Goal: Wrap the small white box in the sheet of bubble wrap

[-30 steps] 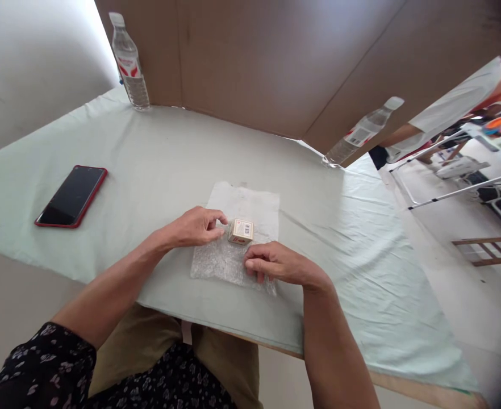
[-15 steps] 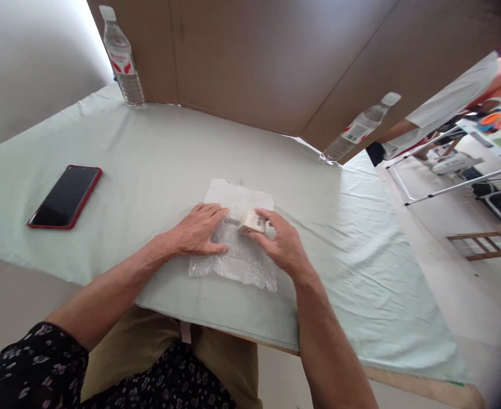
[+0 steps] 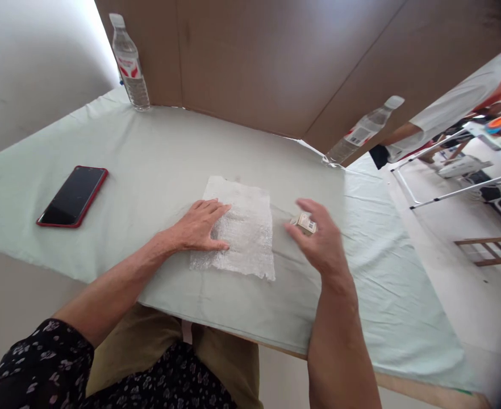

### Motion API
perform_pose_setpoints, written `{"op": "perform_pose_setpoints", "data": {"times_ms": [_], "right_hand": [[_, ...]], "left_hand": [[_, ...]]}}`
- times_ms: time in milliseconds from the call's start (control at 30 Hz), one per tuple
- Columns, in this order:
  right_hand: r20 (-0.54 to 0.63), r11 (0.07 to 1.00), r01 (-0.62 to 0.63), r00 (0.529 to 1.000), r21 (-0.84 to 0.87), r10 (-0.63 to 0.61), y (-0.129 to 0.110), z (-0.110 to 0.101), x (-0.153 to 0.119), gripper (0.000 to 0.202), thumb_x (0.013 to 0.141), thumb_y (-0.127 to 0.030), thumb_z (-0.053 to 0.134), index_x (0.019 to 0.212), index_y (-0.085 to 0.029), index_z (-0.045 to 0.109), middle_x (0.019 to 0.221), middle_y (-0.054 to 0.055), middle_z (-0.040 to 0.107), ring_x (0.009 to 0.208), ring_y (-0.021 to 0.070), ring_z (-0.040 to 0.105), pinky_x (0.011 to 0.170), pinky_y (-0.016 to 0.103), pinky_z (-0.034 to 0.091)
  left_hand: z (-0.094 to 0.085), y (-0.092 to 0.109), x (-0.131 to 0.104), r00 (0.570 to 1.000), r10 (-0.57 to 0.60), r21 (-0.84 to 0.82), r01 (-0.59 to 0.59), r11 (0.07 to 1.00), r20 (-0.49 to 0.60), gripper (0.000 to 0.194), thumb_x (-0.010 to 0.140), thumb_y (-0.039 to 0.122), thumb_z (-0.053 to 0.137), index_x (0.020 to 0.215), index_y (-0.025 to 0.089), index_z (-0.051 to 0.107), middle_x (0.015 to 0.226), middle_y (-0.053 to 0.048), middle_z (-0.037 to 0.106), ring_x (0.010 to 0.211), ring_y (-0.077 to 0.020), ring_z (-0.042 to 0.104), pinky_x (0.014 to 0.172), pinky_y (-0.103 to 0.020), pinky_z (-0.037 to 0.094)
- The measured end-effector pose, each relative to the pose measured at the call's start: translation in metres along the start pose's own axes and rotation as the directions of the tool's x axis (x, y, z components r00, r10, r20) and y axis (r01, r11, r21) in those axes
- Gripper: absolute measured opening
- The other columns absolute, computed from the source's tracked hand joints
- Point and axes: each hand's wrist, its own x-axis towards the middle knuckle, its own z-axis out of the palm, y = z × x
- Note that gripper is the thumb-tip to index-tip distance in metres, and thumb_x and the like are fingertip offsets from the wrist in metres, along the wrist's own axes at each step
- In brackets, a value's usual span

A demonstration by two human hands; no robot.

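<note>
My left hand (image 3: pixel 199 225) lies flat with fingers spread on the left part of a sheet of bubble wrap (image 3: pixel 250 227). The wrap is spread out on the cloth-covered table. To the right of the wrap, a small beige box (image 3: pixel 306 223) with a printed label rests on the cloth. My right hand (image 3: pixel 321 236) is around the box with thumb and fingers apart, and a gap shows between the fingertips and the box.
A phone with a red edge (image 3: pixel 72 196) lies at the left. Two water bottles stand at the back, one left (image 3: pixel 131 71) and one right (image 3: pixel 363 132), against a cardboard panel (image 3: pixel 250 62). Beyond the panel at right, a person's sleeve (image 3: pixel 455 113) shows.
The small box has moved right, off the bubble wrap and onto the cloth. My right hand moved with it and its fingers have opened. My left hand has stayed on the wrap.
</note>
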Motion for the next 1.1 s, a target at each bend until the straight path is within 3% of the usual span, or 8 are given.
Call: {"op": "perform_pose_setpoints", "data": {"times_ms": [133,233,400,533,600,800,1000,1100], "right_hand": [[0.54,0.991,0.119,0.831,0.056,-0.13,-0.024,0.014,-0.005,0.077,0.076,-0.048,0.074,0.146,-0.028,0.046,0.154,0.012,0.045,0.142,0.0333,0.041,0.115,0.055,0.036],[0.635,0.993,0.116,0.768,-0.006,-0.086,-0.021,0.022,-0.008,0.087,0.071,-0.051,0.078,0.148,-0.027,0.044,0.158,0.013,0.039,0.146,0.0354,0.036,0.117,0.057,0.032],[0.581,0.996,0.06,0.809,0.071,-0.09,-0.016,0.013,-0.004,0.07,0.075,-0.044,0.076,0.139,-0.026,0.054,0.148,0.011,0.053,0.137,0.032,0.048,0.113,0.054,0.038],[0.15,0.995,-0.094,0.985,0.036,0.088,-0.004,-0.004,0.0,0.041,0.084,-0.041,0.063,0.122,-0.024,0.064,0.125,0.011,0.068,0.117,0.0295,0.061,0.101,0.05,0.047],[-0.006,0.977,-0.198,0.98,-0.078,0.198,0.013,-0.011,0.0,0.05,0.08,-0.041,0.065,0.125,-0.021,0.061,0.129,0.013,0.065,0.119,0.0333,0.058,0.1,0.052,0.046],[0.148,0.874,-0.407,0.878,-0.267,0.454,0.043,-0.017,-0.001,0.047,0.072,-0.03,0.067,0.118,-0.02,0.062,0.107,0.012,0.072,0.1,0.0327,0.066,0.087,0.047,0.049],[0.103,0.968,-0.172,0.982,0.182,0.156,-0.014,-0.007,0.003,0.038,0.076,-0.039,0.071,0.11,-0.023,0.063,0.106,0.006,0.073,0.096,0.0236,0.067,0.09,0.039,0.05],[0.143,0.975,-0.017,0.99,0.224,-0.016,-0.041,0.014,0.001,0.039,0.078,-0.035,0.07,0.114,-0.023,0.061,0.111,0.006,0.072,0.101,0.0239,0.066,0.093,0.039,0.049]], "left_hand": [[0.0,-0.004,0.0,0.997,-0.005,0.041,0.002,0.999,0.075,0.105,0.072,0.069,0.068,0.154,0.018,0.027,0.159,-0.02,0.033,0.15,-0.0398,0.023,0.12,-0.053,0.015],[0.001,-0.008,-0.001,0.992,-0.01,0.06,0.002,0.998,0.124,0.113,0.069,0.074,0.068,0.156,0.017,0.024,0.163,-0.02,0.025,0.152,-0.0394,0.017,0.121,-0.052,0.01],[0.0,-0.011,-0.002,0.989,0.0,0.058,-0.009,0.998,0.149,0.118,0.066,0.075,0.069,0.156,0.015,0.023,0.163,-0.021,0.024,0.152,-0.039,0.015,0.122,-0.052,0.009],[-0.004,-0.009,-0.001,0.995,0.001,0.01,-0.002,1.0,0.104,0.108,0.071,0.073,0.067,0.155,0.02,0.025,0.162,-0.019,0.028,0.152,-0.0384,0.018,0.121,-0.054,0.01],[-0.008,-0.009,-0.001,0.996,-0.013,-0.001,0.013,1.0,0.088,0.104,0.073,0.069,0.068,0.155,0.021,0.026,0.162,-0.017,0.029,0.152,-0.039,0.018,0.121,-0.055,0.012],[-0.012,-0.01,-0.002,0.99,-0.054,0.044,0.049,0.998,0.131,0.098,0.078,0.058,0.067,0.156,0.02,0.022,0.162,-0.016,0.029,0.152,-0.0385,0.018,0.121,-0.056,0.013],[-0.003,-0.003,0.0,0.994,-0.026,0.045,0.021,0.999,0.108,0.099,0.077,0.058,0.067,0.156,0.019,0.023,0.16,-0.017,0.033,0.151,-0.0381,0.021,0.121,-0.056,0.012],[-0.002,-0.001,0.001,0.994,-0.02,0.041,0.016,0.999,0.105,0.101,0.077,0.062,0.067,0.156,0.017,0.023,0.16,-0.019,0.031,0.151,-0.0387,0.02,0.121,-0.056,0.011]]}}
